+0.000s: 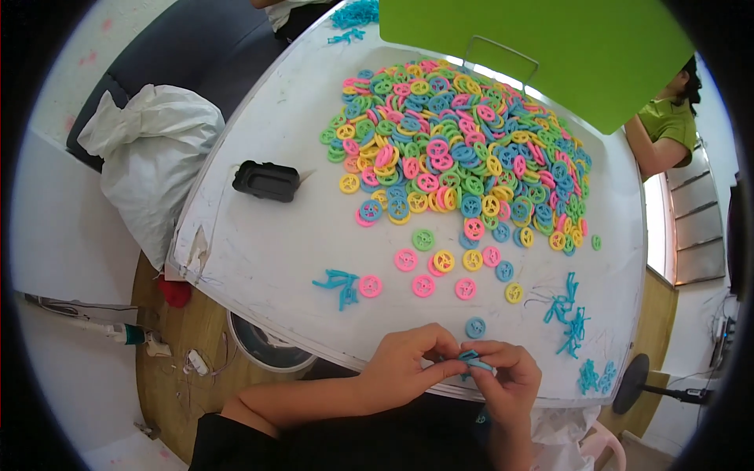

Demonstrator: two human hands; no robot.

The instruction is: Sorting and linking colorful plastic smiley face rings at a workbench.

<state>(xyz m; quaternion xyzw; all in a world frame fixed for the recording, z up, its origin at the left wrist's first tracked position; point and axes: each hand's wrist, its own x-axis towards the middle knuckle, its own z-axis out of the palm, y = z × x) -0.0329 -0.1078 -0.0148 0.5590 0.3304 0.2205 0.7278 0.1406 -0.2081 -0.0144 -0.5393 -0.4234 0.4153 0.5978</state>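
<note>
Over the table's near edge, my left hand [407, 359] and my right hand [510, 378] meet, thumbs and forefingers pinched together. Between them is a small blue plastic wheel [482, 365], seen nearly edge-on. A teal plastic piece [469, 355] sits against it at my left fingertips; whether the two are joined I cannot tell. Just beyond my fingers a loose blue wheel [475, 327] lies flat. Several pink, yellow, green and blue wheels, such as a pink wheel [422, 286], are scattered farther out. Teal plastic pieces lie in a left cluster [342, 286] and a right cluster [576, 326].
A large heap of coloured wheels [463, 141] covers the table's far middle, below a green panel [542, 47]. A black tray [267, 182] sits at left. Beside the table stand a white sack [161, 149] and a black fan [631, 383]. Another person [667, 129] is at right.
</note>
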